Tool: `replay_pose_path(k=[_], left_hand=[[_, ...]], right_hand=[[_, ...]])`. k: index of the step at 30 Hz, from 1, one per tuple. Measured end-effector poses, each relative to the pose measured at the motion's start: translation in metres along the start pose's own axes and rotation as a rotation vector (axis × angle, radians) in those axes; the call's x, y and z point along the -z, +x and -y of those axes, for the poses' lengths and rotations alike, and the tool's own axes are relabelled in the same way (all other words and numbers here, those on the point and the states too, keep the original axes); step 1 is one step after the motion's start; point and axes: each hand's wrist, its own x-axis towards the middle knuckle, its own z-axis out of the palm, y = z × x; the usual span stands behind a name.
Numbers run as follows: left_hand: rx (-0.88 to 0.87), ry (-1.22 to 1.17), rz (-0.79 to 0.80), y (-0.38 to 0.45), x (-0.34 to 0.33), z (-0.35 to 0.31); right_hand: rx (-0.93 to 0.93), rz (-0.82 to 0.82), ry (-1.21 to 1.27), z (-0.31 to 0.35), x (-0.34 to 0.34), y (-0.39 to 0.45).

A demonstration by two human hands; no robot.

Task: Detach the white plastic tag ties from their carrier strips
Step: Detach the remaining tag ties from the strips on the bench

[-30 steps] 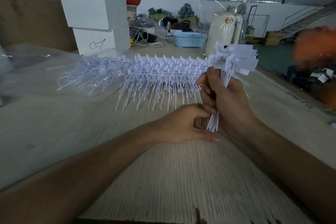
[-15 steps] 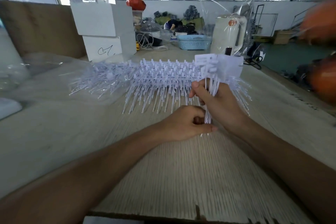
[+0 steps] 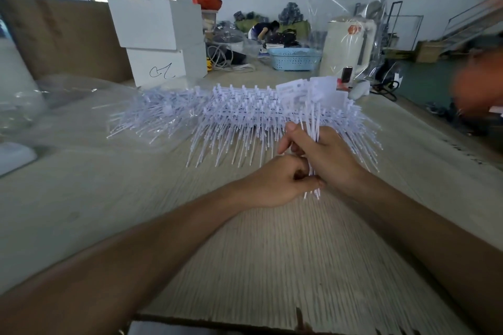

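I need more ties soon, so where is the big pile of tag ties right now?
In the head view, the pile of tag ties lies mid-table, just beyond the right hand, in front of the stacked white boxes.

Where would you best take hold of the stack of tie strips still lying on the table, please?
Probably by the headed far edge of the stack, coming from behind and above. The heads sit lined up there on their strips, while the thin tails fan loosely toward the person and would likely bend. The right hand and left hand currently grip a bundle.

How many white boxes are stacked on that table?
2: the upper white box sits on the lower white box, which bears a black scribble, at the table's far left. Others may be hidden behind.
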Motion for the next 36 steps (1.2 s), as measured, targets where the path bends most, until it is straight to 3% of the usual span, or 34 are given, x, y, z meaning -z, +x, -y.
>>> replay_pose_path(k=[7, 14, 20, 24, 28, 30, 33, 35, 36], left_hand=[[-0.007, -0.308, -0.182, 0.000, -0.005, -0.014], [-0.072, -0.333, -0.266, -0.003, -0.008, -0.024], [-0.021, -0.386, -0.275, -0.003, -0.001, -0.023], [0.020, -0.223, -0.337, -0.004, 0.011, -0.020], [-0.016, -0.192, -0.332, -0.006, 0.029, -0.019], [-0.038, -0.160, -0.374, -0.008, 0.042, -0.016], [-0.083, -0.040, -0.527, -0.011, 0.081, -0.004], [-0.019, 0.040, -0.674, -0.022, 0.119, 0.014], [0.031, 0.066, -0.752, -0.031, 0.141, 0.027]], right_hand=[[-0.069, -0.008, 0.075, 0.009, 0.001, -0.002], [-0.024, -0.044, 0.132, 0.022, 0.007, -0.002], [-0.070, -0.018, 0.388, 0.008, 0.012, -0.003], [0.050, 0.042, 0.143, 0.006, 0.008, -0.007], [0.105, 0.020, 0.057, 0.013, -0.001, 0.009], [0.091, 0.097, 0.018, 0.021, -0.003, 0.023], [0.155, 0.190, -0.128, 0.035, -0.012, 0.051], [0.223, 0.207, -0.234, 0.046, -0.028, 0.073], [0.291, 0.229, -0.406, 0.050, -0.039, 0.085]])
